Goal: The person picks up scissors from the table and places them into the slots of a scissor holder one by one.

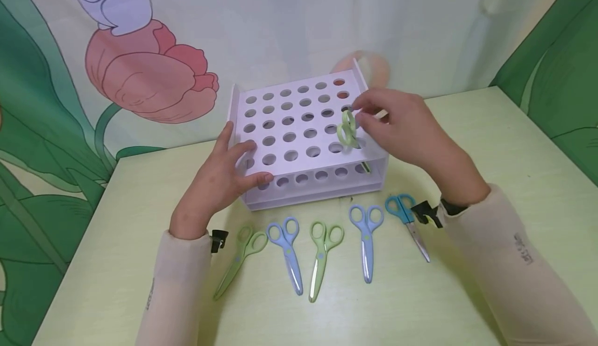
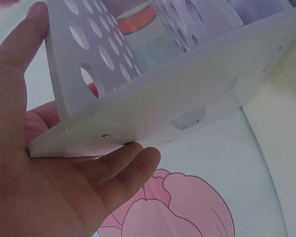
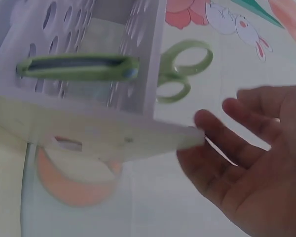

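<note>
"Pale green bench (image 1: 397, 309), flowered backdrop (image 1: 149, 71) behind: where are the green standing scissors (image 3: 116, 74)?"

"Tilted in the front right corner hole of the pale rack (image 1: 297, 111), handles up, blade tips near the lower board."

"State of the fingers?"

"Right hand (image 1: 402, 123): fingers apart beside the handles, apparently gripping nothing. Left hand (image 1: 215, 180): fingers clamped on the rack's left side. Five loose scissors (image 1: 322, 255) lie in front."

"Recommended method?"

"Brace the rack. Guide the blades upright toward the lower hole; a tilted tip could catch its rim. Clear the handles before withdrawing."
</note>
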`<state>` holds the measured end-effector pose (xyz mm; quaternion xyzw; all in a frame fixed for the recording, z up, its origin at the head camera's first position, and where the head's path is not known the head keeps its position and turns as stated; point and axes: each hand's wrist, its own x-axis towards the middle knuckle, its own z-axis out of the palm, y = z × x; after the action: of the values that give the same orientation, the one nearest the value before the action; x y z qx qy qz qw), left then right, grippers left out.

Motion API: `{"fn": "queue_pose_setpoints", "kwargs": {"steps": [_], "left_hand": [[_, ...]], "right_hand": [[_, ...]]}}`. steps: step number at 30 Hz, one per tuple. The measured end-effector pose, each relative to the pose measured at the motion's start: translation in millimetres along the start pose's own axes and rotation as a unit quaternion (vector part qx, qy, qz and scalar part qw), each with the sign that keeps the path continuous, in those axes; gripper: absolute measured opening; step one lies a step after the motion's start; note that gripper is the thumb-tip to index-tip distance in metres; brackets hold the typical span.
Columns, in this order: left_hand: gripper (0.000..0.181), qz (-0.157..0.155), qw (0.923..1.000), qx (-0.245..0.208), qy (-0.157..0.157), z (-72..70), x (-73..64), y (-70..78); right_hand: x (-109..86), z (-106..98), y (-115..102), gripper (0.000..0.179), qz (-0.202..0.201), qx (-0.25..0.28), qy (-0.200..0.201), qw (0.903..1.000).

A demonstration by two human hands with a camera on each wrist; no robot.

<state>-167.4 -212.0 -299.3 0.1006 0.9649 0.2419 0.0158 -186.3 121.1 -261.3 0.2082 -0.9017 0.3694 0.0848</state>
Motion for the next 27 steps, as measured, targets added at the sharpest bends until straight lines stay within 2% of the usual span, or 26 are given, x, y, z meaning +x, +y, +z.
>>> {"fn": "queue_pose_setpoints", "kwargs": {"steps": [4,8,17,22,25,27], "left_hand": [[0.077,0.002,1.0,0.001,0.0,0.3,0.0,-0.4],[0.078,0.0,1.0,-0.001,-0.002,1.0,0.4,0.4],[0.077,0.004,1.0,0.007,-0.002,0.3,-0.6,1.7],[0.077,0.007,1.0,0.006,0.001,-0.9,-0.7,1.6],[0.078,0.007,1.0,0.005,0.002,-0.8,-0.9,1.4],[0.078,0.008,1.0,0.005,0.002,-0.7,-1.0,1.1]], "right_hand": [[2.4,10.3,2.4,0.033,-0.063,-0.062,-0.068,0.9938],[2.8,14.7,5.3,0.029,-0.08,-0.096,-0.084,0.9886],[1.9,14.0,5.0,0.023,-0.084,-0.084,-0.073,0.9902],[2.5,12.1,5.1,0.016,-0.086,-0.061,-0.042,0.9935],[2.7,10.1,5.3,0.008,-0.075,-0.042,-0.024,0.996],[2.6,9.5,5.1,0.004,-0.062,-0.034,-0.031,0.997]]}}
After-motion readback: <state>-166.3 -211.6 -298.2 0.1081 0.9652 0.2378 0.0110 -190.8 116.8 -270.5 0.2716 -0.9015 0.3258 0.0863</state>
